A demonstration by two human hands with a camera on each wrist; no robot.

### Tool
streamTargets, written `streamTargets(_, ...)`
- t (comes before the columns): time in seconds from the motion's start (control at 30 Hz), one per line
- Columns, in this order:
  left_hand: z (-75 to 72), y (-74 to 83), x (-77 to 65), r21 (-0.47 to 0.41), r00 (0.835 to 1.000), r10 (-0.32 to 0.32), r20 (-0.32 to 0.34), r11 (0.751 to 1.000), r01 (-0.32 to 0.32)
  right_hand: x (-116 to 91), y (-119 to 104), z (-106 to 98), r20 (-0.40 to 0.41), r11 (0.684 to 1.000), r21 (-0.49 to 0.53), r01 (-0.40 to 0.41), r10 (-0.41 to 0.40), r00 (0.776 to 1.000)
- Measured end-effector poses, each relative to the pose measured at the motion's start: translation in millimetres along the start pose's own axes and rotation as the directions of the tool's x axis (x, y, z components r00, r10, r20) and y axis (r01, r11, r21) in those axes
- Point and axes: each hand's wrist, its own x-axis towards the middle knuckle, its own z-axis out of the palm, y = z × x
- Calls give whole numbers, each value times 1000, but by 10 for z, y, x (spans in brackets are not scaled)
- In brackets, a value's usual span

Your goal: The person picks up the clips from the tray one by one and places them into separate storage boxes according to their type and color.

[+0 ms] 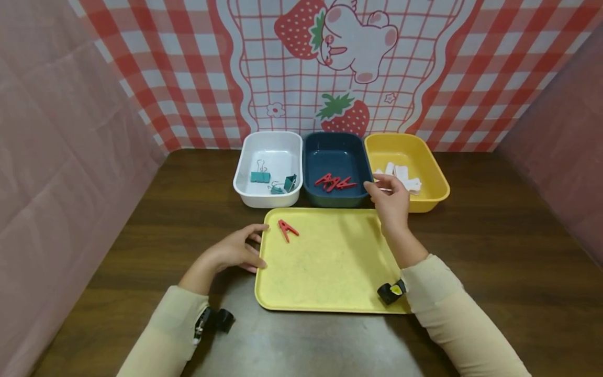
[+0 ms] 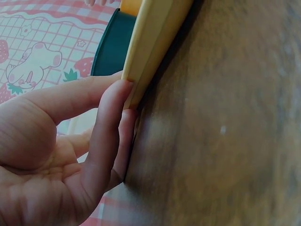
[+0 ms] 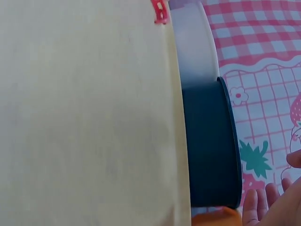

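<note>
My left hand (image 1: 235, 248) touches the left rim of a yellow tray (image 1: 330, 272); in the left wrist view its fingertips (image 2: 117, 92) meet the tray's edge. One red clothespin (image 1: 288, 230) lies at the tray's far left. Above the near right rim of a navy bin (image 1: 336, 146), beside the yellow bin (image 1: 435, 178), hovers my right hand (image 1: 393, 201). Its thumb and fingers are loosely bent, and no held thing shows. Several red clothespins (image 1: 333, 181) lie in the navy bin. White pieces (image 1: 402, 175), kind unclear, sit in the yellow bin, partly hidden by that hand.
A white bin (image 1: 268, 141) with teal binder clips (image 1: 260, 177) stands left of the navy one. The three bins line up behind the tray on a dark wooden table (image 1: 499, 251). A checked strawberry cloth (image 1: 188, 68) hangs behind them.
</note>
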Motion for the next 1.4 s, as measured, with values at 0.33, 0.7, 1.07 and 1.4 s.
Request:
streamTargets(0.33, -1, -2, -11, -10, 1000, 21, 11, 1000, -21, -132, 57, 163, 41, 1000, -20, 1, -1, 999)
streamTargets(0.7, -7, -6, -14, -23, 999, 39, 26, 999, -39, -273, 72, 297, 102, 998, -8, -54, 55, 993)
streamTargets(1.07, 12, 17, -20, -16, 999, 29, 24, 999, -28, -391, 50, 480, 158, 993, -9, -114, 114, 981)
streamTargets(1.4, 7, 11, -18, -13, 999, 36, 29, 999, -36, -490, 43, 652, 231, 986, -57, -154, 164, 959)
